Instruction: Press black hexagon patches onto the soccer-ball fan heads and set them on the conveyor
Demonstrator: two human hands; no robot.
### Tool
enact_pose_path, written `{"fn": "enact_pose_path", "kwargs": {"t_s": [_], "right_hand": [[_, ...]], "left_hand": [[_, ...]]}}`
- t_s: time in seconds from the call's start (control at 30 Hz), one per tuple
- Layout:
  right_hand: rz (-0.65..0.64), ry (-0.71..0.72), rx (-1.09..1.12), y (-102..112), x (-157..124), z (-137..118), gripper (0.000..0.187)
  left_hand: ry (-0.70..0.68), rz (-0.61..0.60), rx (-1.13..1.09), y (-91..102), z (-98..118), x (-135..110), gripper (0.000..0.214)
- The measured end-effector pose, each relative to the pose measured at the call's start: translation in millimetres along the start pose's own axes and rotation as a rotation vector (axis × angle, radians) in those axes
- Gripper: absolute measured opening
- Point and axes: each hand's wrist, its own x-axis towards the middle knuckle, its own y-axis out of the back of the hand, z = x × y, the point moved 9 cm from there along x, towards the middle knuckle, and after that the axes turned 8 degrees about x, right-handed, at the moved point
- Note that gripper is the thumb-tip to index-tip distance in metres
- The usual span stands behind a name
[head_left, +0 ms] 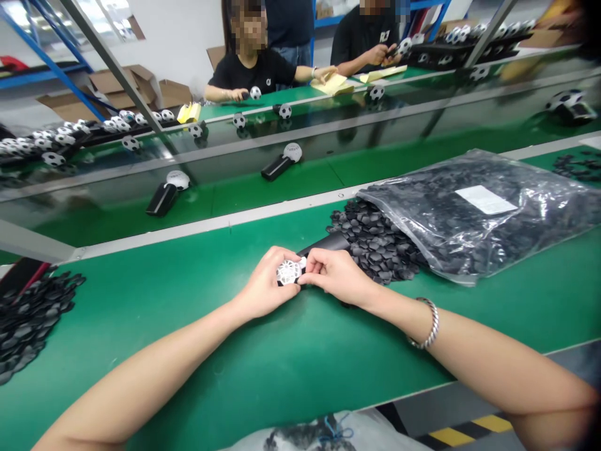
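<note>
My left hand is curled round the white openwork ball head of a device with a black handle, low over the green table. This handle points away to the right, behind my right hand. Thumb and fingers of my right hand are pinched together against the ball's right side; whatever is between them is too small to make out. Just beyond that hand, a heap of small black plastic pieces spills from a clear plastic bag.
More black pieces are piled at the left. Past a metal rail runs a green conveyor belt carrying white-headed devices. Across it, people handle black-and-white football-like items. A slanted metal post rises at left.
</note>
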Motion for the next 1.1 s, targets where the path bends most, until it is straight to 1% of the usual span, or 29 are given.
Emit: {"fn": "enact_pose_path", "kwargs": {"t_s": [0.1, 0.17, 0.23, 0.27, 0.3, 0.33, 0.37, 0.4, 0.47, 0.5, 0.53, 0.57, 0.6, 0.63, 0.7, 0.77, 0.83, 0.87, 0.93, 1.0, 1.07, 1.1], "right_hand": [[0.009, 0.004, -0.121, 1, 0, 1, 0.024], [0.000, 0.051, -0.256, 5, 1, -5, 0.026], [-0.010, 0.206, -0.442, 10, 4, -23, 0.029], [-0.010, 0.310, -0.544, 12, 6, -34, 0.037], [-0.010, 0.413, -0.643, 14, 9, -43, 0.048], [-0.014, 0.497, -0.732, 15, 13, -49, 0.059], [-0.020, 0.554, -0.807, 15, 20, -51, 0.066], [-0.027, 0.586, -0.864, 15, 29, -51, 0.068], [-0.066, 0.615, -0.923, 11, 52, -47, 0.059], [-0.098, 0.623, -0.922, 7, 64, -44, 0.054], [-0.132, 0.624, -0.903, 3, 76, -42, 0.049], [-0.159, 0.610, -0.867, -1, 88, -41, 0.048], [-0.167, 0.563, -0.812, -4, 103, -39, 0.047], [-0.149, 0.486, -0.748, -4, 118, -37, 0.046], [-0.066, 0.293, -0.632, -1, 151, -28, 0.039], [0.026, 0.124, -0.573, 0, 182, -18, 0.033], [0.106, 0.010, -0.567, 1, 209, -9, 0.038], [0.148, -0.044, -0.567, 2, 221, -4, 0.041], [0.227, -0.131, -0.571, 5, 238, 4, 0.047], [0.275, -0.176, -0.583, 10, 244, 6, 0.050], [0.287, -0.176, -0.602, 16, 238, 2, 0.054], [0.286, -0.163, -0.614, 21, 229, -2, 0.055]], "left_hand": [[0.024, 0.019, -0.039, 1.0, -2, 2, 0.035], [0.137, 0.004, -0.186, 1.2, -12, 4, 0.038], [0.347, -0.002, -0.497, 1.7, -31, 4, 0.041], [0.450, 0.010, -0.666, 3.1, -40, 4, 0.039], [0.530, 0.034, -0.809, 6.6, -47, 3, 0.034], [0.583, 0.061, -0.910, 12.0, -52, 4, 0.029], [0.614, 0.083, -0.966, 18.7, -56, 6, 0.024], [0.629, 0.093, -0.986, 25.6, -60, 8, 0.022], [0.647, 0.092, -1.001, 37.1, -66, 14, 0.024], [0.639, 0.098, -0.986, 43.7, -70, 18, 0.027], [0.611, 0.126, -0.911, 53.9, -76, 23, 0.031], [0.573, 0.177, -0.783, 67.8, -83, 29, 0.036], [0.535, 0.241, -0.623, 84.4, -91, 34, 0.042], [0.505, 0.312, -0.454, 102.7, -100, 39, 0.047], [0.501, 0.453, -0.177, 139.1, -122, 44, 0.050], [0.559, 0.558, -0.011, 171.3, -150, 46, 0.057], [0.623, 0.625, 0.157, 198.7, -176, 48, 0.064], [0.655, 0.642, 0.230, 209.1, -187, 49, 0.065], [0.706, 0.649, 0.337, 222.7, -206, 52, 0.068], [0.745, 0.634, 0.399, 228.9, -220, 57, 0.071], [0.773, 0.605, 0.422, 230.6, -229, 62, 0.070], [0.779, 0.586, 0.420, 230.3, -231, 64, 0.067]]}}
